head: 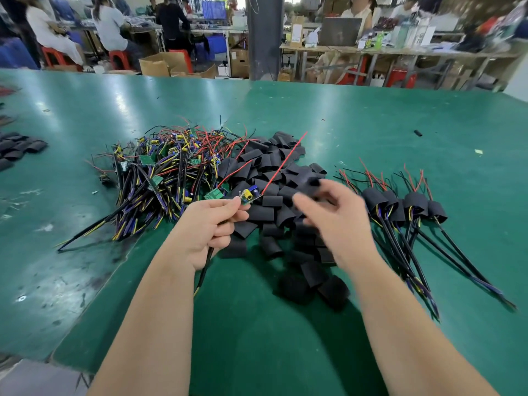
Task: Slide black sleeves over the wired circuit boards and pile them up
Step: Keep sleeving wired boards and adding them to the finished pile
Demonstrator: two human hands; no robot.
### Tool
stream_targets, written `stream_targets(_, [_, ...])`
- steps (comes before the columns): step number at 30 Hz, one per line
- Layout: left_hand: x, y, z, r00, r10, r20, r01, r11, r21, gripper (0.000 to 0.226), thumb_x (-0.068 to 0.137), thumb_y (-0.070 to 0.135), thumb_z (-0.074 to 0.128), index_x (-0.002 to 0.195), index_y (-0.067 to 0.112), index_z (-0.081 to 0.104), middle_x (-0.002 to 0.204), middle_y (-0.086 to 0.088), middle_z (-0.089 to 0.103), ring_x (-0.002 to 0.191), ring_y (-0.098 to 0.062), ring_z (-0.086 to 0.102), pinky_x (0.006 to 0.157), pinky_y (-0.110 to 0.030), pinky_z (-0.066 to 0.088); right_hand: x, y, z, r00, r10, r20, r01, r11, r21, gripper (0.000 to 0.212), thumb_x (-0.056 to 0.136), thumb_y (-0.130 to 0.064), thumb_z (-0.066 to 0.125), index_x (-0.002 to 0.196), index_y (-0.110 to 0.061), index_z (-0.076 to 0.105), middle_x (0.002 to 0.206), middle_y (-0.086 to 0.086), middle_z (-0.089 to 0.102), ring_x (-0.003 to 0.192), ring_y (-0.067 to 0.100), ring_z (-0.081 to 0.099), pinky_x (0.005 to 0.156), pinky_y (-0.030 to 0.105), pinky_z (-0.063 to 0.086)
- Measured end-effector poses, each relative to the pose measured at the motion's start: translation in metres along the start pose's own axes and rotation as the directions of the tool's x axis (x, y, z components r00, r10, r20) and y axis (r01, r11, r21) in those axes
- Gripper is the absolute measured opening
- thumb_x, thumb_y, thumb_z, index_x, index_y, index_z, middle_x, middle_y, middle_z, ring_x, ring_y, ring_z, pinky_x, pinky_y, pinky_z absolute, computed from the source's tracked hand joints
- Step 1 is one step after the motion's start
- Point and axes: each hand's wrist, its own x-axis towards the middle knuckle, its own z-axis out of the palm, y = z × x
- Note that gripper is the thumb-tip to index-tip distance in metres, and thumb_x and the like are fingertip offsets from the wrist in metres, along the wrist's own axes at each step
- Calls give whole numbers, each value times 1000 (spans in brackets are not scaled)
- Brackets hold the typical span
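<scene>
The left hand (208,224) pinches a bare wired circuit board (248,196) just above the black sleeves (268,178) heaped at twelve o'clock. Only a few sleeved boards (405,204) are piled at three o'clock, and a big unsleeved tangle (171,172) waits at ten. The right hand (337,221) is blurred over the sleeves, so I cannot tell if it grips one.

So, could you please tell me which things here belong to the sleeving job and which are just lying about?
Job: small wired circuit board in left hand; heap of black tube sleeves; tangle of unsleeved wired boards; sleeved boards piled right.
Lying about: stray black tube piece; pale scrap; brown cardboard boxes.
</scene>
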Motion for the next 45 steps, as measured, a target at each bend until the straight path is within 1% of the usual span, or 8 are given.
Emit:
stream_targets(2, [-4,2,0,994,-14,112,15,1000,-12,19,84,20,61,83,2,68,63,1,62,37,-1,28,30,-12,20,7,-2,-15,981,174,-81,-126,900,418,23,82,-26,75,74,-12,58,76,1,66,81,15,66,73,30,53])
stream_targets(5, [-11,4,4,966,-26,258,17,999,37,20,79,20,59,74,7,72,61,2,59,37,0,28,32,-11,20,9,-9,-35,911,413,-1,-228,504,833,26,88,-28,66,82,-5,59,85,9,74,95,23,71,67,21,55])
stream_targets(7, [-13,5,7,955,-41,294,17,996,86,20,80,19,57,76,5,70,59,2,58,37,0,28,32,-11,20,8,-10,-41,879,475,28,-234,380,895,32,88,-30,66,84,2,61,89,13,74,91,24,72,64,21,57])
stream_targets(13, [-14,4,9,954,-65,292,21,988,151,21,80,18,56,82,0,65,61,1,59,37,-1,27,33,-11,19,4,-18,-36,896,423,138,-270,268,925,38,90,-28,64,99,9,59,95,18,74,87,22,73,57,22,56])
stream_targets(29, [-14,3,10,960,-137,243,54,946,319,34,93,12,55,66,13,75,64,-1,64,39,-3,26,35,-13,19,3,-24,-39,931,361,53,-206,401,893,31,77,-32,73,97,-11,63,92,12,71,95,24,72,65,22,57])
stream_targets(39, [-13,2,10,957,-150,249,54,934,354,33,95,11,54,67,11,72,58,1,62,38,-3,26,35,-12,21,6,-21,-38,924,377,57,-242,463,853,49,65,-30,74,107,-8,59,84,13,72,90,25,73,61,21,57])
stream_targets(43, [-11,2,12,970,-112,216,48,958,281,37,93,12,54,62,14,74,62,1,63,38,-2,27,34,-13,20,2,-21,-33,958,229,175,-283,626,727,16,72,-26,71,87,-23,67,97,11,72,97,25,71,73,25,57])
stream_targets(45, [-10,1,13,971,-84,223,38,979,201,33,91,13,55,64,12,74,61,0,62,38,-2,26,34,-11,19,-2,-21,-26,949,159,272,-302,708,638,23,72,-22,69,94,-24,65,104,11,72,94,22,71,75,25,56])
